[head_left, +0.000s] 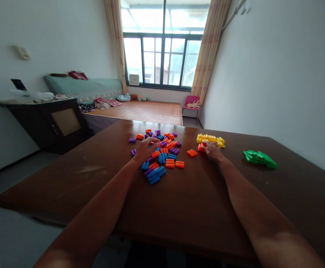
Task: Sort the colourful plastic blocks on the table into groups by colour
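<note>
A mixed pile of small ribbed plastic pieces [164,150], in orange, purple and blue, lies on the brown table. At its left side, my left hand [147,147] reaches over the pieces with its fingers bent and apart; nothing shows in its grip. My right hand [213,150] is to the right of the pile, its fingertips closed around an orange plastic piece [201,147] just in front of a yellow group of pieces [210,139]. The fingers partly hide that orange piece. A lone orange piece [191,153] lies between the hands.
Green pieces [260,159] are stacked together on the right of the table [196,208]. Beyond the table are a bed [151,111], a pink chair [192,102] and a window. A dark cabinet [47,119] stands at the left.
</note>
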`<state>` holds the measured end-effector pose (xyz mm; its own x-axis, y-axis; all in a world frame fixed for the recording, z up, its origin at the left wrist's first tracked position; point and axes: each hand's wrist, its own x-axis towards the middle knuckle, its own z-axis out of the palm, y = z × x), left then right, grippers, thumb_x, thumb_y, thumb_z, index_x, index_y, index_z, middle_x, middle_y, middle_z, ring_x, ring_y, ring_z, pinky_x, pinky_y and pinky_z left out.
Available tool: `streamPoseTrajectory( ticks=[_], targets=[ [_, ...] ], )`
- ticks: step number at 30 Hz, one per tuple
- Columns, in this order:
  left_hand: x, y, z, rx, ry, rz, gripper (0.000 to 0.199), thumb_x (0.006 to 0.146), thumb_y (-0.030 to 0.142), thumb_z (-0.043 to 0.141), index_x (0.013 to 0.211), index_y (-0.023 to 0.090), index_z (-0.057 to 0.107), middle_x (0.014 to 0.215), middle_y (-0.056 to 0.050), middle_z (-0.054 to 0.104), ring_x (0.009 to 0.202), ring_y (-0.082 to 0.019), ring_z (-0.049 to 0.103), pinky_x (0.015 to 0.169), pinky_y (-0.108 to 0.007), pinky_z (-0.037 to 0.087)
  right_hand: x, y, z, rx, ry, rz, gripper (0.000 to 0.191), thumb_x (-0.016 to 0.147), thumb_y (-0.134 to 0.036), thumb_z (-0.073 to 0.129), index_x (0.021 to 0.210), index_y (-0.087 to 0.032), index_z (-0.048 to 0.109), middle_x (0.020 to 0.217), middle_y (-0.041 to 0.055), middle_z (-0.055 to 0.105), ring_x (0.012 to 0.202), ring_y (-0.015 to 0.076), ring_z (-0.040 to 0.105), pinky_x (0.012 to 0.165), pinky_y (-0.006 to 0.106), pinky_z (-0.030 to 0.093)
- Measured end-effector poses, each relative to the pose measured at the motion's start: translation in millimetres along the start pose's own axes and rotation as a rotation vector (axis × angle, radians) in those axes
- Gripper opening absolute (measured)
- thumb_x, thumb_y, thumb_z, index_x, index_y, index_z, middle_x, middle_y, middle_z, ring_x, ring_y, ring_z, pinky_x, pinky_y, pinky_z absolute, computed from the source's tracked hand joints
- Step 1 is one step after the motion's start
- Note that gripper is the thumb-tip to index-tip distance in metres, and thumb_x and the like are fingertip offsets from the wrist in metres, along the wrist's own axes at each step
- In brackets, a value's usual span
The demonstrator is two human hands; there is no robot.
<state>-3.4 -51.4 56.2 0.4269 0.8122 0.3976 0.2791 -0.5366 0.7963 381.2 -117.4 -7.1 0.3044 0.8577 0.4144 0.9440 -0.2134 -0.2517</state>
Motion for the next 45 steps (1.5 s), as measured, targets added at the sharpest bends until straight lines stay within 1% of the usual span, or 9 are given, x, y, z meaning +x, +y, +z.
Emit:
streamPoseTrajectory(
  ticks=[6, 10, 14, 19, 22, 26, 34, 41, 45],
  targets=[
    [7.6, -19.4, -10.7, 0.052, 0.092, -0.01, 0.033, 0.083, 0.037, 0.056, 0.106, 0.017, 0.067, 0.097, -0.006, 0.071, 0.084, -0.019, 0.067, 0.072, -0.028, 0.054, -2.9, -1.1, -6.3, 0.005, 0.086, -0.05, 0.043, 0.085, -0.041, 0.05, 0.119, -0.017, 0.062, 0.121, 0.0163, 0.063, 0.113, 0.0342, 0.052, 0.09, 0.052, 0.044],
    [16.9, -20.1, -18.0, 0.083, 0.163, -0.044, 0.031, 0.086, 0.029, 0.05, 0.106, 0.014, 0.067, 0.098, -0.008, 0.072, 0.088, -0.019, 0.067, 0.077, -0.03, 0.055, 3.5, -28.9, -22.6, 0.087, 0.254, -0.089, 0.041, 0.085, -0.038, 0.048, 0.117, -0.017, 0.063, 0.111, 0.0137, 0.067, 0.106, 0.0302, 0.055, 0.09, 0.047, 0.044],
    [30.8, -1.1, -11.6, 0.301, -0.001, 0.01, 0.027, 0.084, 0.023, 0.053, 0.104, 0.016, 0.07, 0.102, -0.007, 0.073, 0.094, -0.02, 0.066, 0.086, -0.032, 0.053, 5.0, -81.3, -18.4, 0.196, 0.213, -0.21, 0.036, 0.085, -0.032, 0.05, 0.114, -0.018, 0.065, 0.105, 0.0124, 0.069, 0.102, 0.0285, 0.056, 0.089, 0.043, 0.046],
    [50.0, 8.3, 20.1, 0.668, -0.289, 0.181, 0.029, 0.087, 0.021, 0.05, 0.106, 0.022, 0.072, 0.113, -0.006, 0.07, 0.108, -0.023, 0.062, 0.097, -0.034, 0.047, -19.0, -125.7, 4.5, 0.316, 0.267, -0.218, 0.035, 0.087, -0.02, 0.045, 0.116, -0.018, 0.063, 0.109, 0.0109, 0.069, 0.106, 0.0267, 0.056, 0.09, 0.042, 0.047],
    [60.7, -4.4, 35.0, 0.735, -0.37, 0.238, 0.031, 0.086, 0.022, 0.053, 0.111, 0.026, 0.07, 0.127, -0.005, 0.063, 0.119, -0.023, 0.056, 0.102, -0.034, 0.043, -35.5, -128.5, 10.1, 0.312, 0.27, -0.287, 0.035, 0.086, -0.014, 0.044, 0.115, -0.021, 0.063, 0.111, 0.0089, 0.069, 0.107, 0.0254, 0.056, 0.092, 0.043, 0.045],
    [72.0, -22.8, 31.2, 0.738, -0.399, 0.127, 0.035, 0.077, 0.019, 0.063, 0.112, 0.023, 0.07, 0.124, -0.007, 0.064, 0.113, -0.022, 0.059, 0.099, -0.03, 0.045, -42.2, -122.4, 10.2, 0.32, 0.255, -0.339, 0.037, 0.084, -0.012, 0.045, 0.116, -0.023, 0.061, 0.117, 0.0072, 0.067, 0.109, 0.0254, 0.056, 0.093, 0.043, 0.045],
    [69.5, -32.5, -8.7, 0.806, -0.124, -0.02, 0.027, 0.079, 0.019, 0.058, 0.102, 0.021, 0.074, 0.113, -0.007, 0.069, 0.109, -0.023, 0.058, 0.101, -0.034, 0.043, -30.4, -120.1, 19.6, 0.387, 0.234, -0.267, 0.032, 0.085, -0.013, 0.044, 0.109, -0.022, 0.063, 0.111, 0.0072, 0.069, 0.103, 0.0247, 0.059, 0.091, 0.042, 0.047],
    [73.4, -38.0, 25.5, 0.916, -0.397, -0.013, 0.031, 0.088, 0.02, 0.049, 0.113, 0.02, 0.068, 0.123, -0.013, 0.064, 0.117, -0.027, 0.055, 0.097, -0.039, 0.044, -27.3, -117.7, 25.3, 0.407, 0.226, -0.271, 0.032, 0.084, -0.013, 0.044, 0.107, -0.023, 0.064, 0.108, 0.0069, 0.069, 0.101, 0.0243, 0.061, 0.089, 0.041, 0.049],
    [71.3, -27.8, 29.3, 0.928, -0.37, 0.024, 0.028, 0.086, 0.019, 0.053, 0.107, 0.021, 0.07, 0.12, -0.013, 0.066, 0.117, -0.03, 0.055, 0.102, -0.045, 0.039, -26.7, -115.5, 26.9, 0.44, 0.224, -0.26, 0.032, 0.084, -0.015, 0.044, 0.106, -0.023, 0.065, 0.106, 0.0066, 0.07, 0.098, 0.0235, 0.062, 0.088, 0.04, 0.05]
  ],
)
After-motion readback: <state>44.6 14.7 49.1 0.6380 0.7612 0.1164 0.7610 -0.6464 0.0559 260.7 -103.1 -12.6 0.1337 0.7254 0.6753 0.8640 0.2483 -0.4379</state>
